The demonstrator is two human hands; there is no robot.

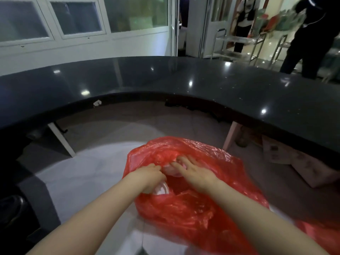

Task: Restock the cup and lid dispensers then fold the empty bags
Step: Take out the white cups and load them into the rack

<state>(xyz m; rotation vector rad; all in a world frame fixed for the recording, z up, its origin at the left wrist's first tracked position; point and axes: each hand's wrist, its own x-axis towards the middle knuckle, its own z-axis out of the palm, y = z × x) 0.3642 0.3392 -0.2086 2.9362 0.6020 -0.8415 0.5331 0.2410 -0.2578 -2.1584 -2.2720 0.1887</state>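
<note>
Left hand [150,178] at the mouth of a red plastic bag [185,205], fingers curled around the rim of a clear plastic lid [161,189] that shows just under the palm. Right hand [191,171] reaching deeper into the same bag, fingers spread and fairly straight, fingertips resting on a pale, translucent stack of lids or cups [172,170]; whether anything is actually grasped there cannot be told through the crumpled film. Both forearms bare, converging on the bag from the lower edge of the view.

Bag lying open and crumpled on a light tiled floor [88,173], below and just in front of a curved dark stone counter [184,80] with a glossy, speckled top. Part of a second red bag [316,234] visible at the lower right edge. White support panel [60,138] under the counter at left; pinkish patterned box [298,162] on the floor at right, beneath the counter's overhang.

Background: white-framed windows [73,17] on the far wall, a metal trolley [239,45] beyond the counter, and two standing people in dark clothing [311,39] at upper right.
</note>
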